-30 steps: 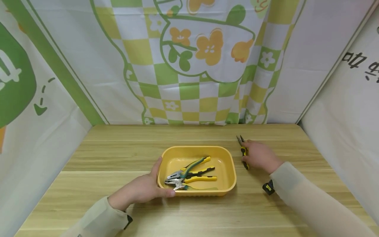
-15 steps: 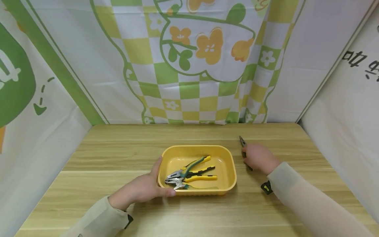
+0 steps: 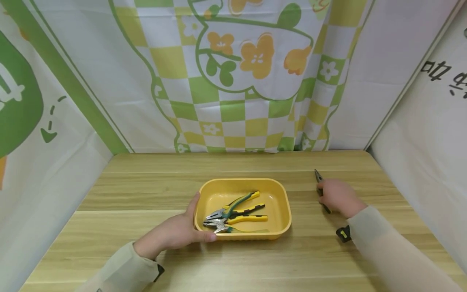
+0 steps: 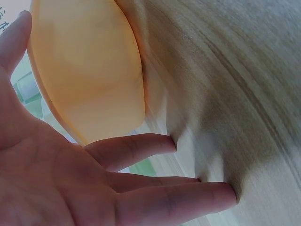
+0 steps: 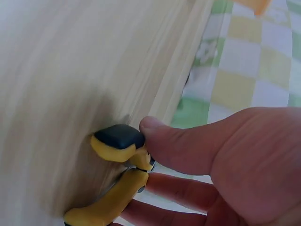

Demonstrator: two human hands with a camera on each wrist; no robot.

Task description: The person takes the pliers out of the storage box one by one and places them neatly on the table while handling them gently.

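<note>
Tray (image 3: 279,209), yellow plastic, sits mid-counter (image 3: 255,267), long side facing the person, prob. so both hands can reach it easily. L grip (image 3: 171,231) is spread wide at the tray's left end, fingers straight, thumb along the near rim, not wrapped round anything; looks like a light brace, prob. so tray won't slide. Inside, a few pliers (image 3: 248,219) lie overlapped, metal heads bunched at the left end, handles pointing right; exact no. unclear b/c of the overlap. That lay leaves bare floor at tray's right end. R grip (image 3: 339,196) is narrow, thumb vs. fingers pinching the needle-nose pliers (image 5: 106,202) by the yellow/black handles, out to tray's right & apart from it. Nose points away from the person, twd checked curtain (image 3: 233,111); the handle hold presumably puts fingers clear of the tips. Needle-nose pliers are on or just above counter, can't tell which.
</note>
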